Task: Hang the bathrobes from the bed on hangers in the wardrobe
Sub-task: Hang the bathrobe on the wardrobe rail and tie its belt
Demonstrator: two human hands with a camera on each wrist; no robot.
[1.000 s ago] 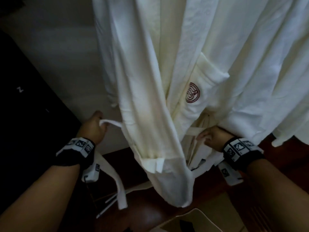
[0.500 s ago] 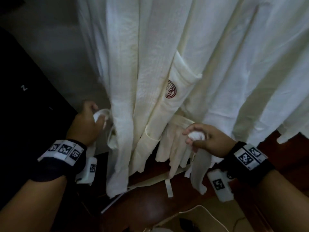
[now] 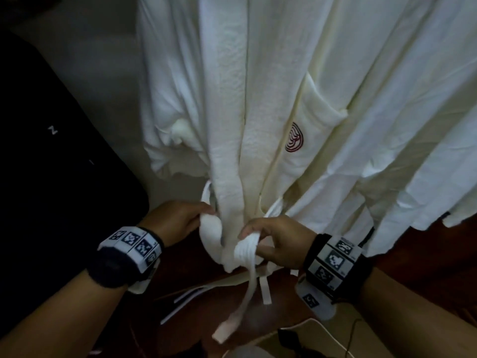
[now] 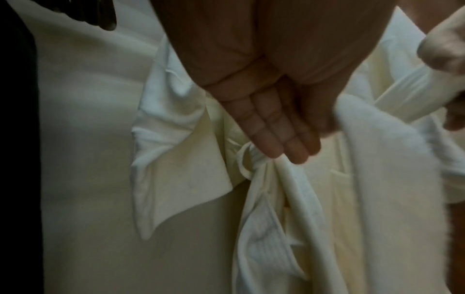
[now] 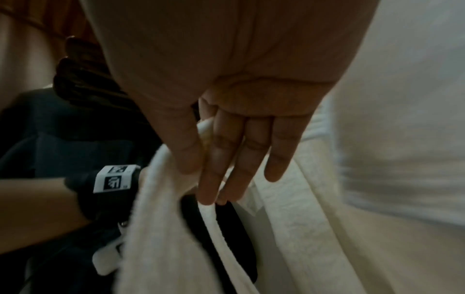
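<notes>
A cream bathrobe [image 3: 232, 112] with a red emblem on its pocket [image 3: 294, 138] hangs in front of me. Its white belt [image 3: 246, 250] is wrapped around the waist. My left hand [image 3: 204, 215] grips one bunched part of the belt at the robe's left front. My right hand [image 3: 247, 233] pinches the other part just to the right, and a loose tail [image 3: 232, 316] hangs below it. In the left wrist view my left hand [image 4: 289, 153] lies against gathered robe cloth [image 4: 264, 199]. In the right wrist view my right hand [image 5: 201, 179] has the belt [image 5: 161, 208] between thumb and fingers. No hanger shows.
More white robes [image 3: 400, 112] hang close on the right. A large black case [image 3: 51, 164] stands at the left against a pale wall [image 3: 90, 73]. Dark wood floor [image 3: 426, 254] lies below, with a white cable [image 3: 322, 329] and a black cord near the bottom edge.
Both hands have moved inward from the robe's sides and now meet at its front with the belt. The robe's front panels are drawn together at the waist.
</notes>
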